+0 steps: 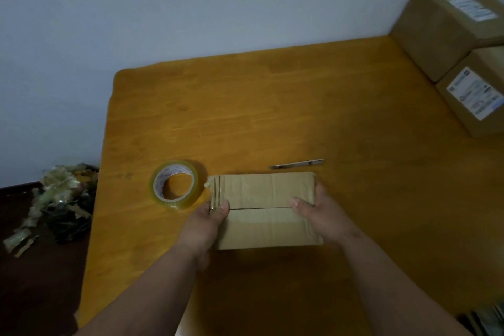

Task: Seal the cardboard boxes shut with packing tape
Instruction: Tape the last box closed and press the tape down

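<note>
On smooth wood, both hands (210, 224) grip creased cardboard box (261, 194).

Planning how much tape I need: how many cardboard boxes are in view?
3: one box held by both hands at the table's near middle, two labelled ones at the far right, the upper box and lower box. Others may be out of view.

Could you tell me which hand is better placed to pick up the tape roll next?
Probably the left. The left hand holds the box's left end, right beside the tape roll; the right hand grips the opposite end.
</note>
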Motion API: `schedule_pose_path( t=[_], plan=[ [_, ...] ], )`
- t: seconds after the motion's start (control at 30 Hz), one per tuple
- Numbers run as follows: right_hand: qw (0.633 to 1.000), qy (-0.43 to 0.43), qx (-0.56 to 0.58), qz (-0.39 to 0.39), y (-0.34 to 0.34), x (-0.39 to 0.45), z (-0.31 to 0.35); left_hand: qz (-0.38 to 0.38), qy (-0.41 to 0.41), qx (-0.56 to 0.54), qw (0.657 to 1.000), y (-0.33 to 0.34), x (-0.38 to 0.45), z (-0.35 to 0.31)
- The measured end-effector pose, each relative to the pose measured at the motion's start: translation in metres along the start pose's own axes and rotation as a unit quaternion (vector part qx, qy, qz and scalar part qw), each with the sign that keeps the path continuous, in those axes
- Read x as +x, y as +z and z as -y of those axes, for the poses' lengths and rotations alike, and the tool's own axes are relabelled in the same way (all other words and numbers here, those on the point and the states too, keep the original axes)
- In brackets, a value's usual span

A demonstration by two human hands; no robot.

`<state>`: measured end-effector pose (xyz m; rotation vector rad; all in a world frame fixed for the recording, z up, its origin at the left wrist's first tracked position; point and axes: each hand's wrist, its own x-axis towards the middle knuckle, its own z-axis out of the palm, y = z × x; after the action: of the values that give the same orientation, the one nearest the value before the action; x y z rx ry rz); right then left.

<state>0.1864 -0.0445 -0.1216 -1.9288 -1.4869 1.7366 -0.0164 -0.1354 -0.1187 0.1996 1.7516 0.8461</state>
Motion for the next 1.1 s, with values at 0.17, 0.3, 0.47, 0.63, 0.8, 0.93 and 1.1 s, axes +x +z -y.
schedule_pose_path(
  t=[0.17,0.3,0.47,0.63,0.8,0.93,1.1],
  plan=[
    [0.998,0.015,0.056,-0.006,0.011,-0.008,-0.003,0.002,-0.018,-0.014,1.000,-0.008,-0.004,0.005],
    [0.998,0.005,0.052,-0.026,0.013,-0.016,-0.007,0.016,-0.014,0.014,1.000,-0.014,-0.003,0.000],
    [0.998,0.043,0.037,-0.034,0.022,-0.023,-0.021,0.036,-0.013,0.008,0.999,-0.015,-0.009,0.008],
    [0.999,0.032,0.012,-0.021,0.017,-0.023,-0.019,-0.025,-0.001,0.077,0.997,-0.015,-0.006,0.003],
    [0.982,0.056,0.177,0.043,0.008,-0.018,-0.023,-0.057,-0.014,0.012,0.998,-0.016,0.000,-0.002],
    [0.970,0.021,0.231,0.078,-0.011,-0.012,-0.013,0.007,-0.032,-0.119,0.992,-0.014,-0.011,-0.016],
    [0.890,-0.054,0.443,0.096,-0.046,-0.014,0.008,0.054,0.067,-0.243,0.966,-0.028,-0.004,-0.037]
  ],
)
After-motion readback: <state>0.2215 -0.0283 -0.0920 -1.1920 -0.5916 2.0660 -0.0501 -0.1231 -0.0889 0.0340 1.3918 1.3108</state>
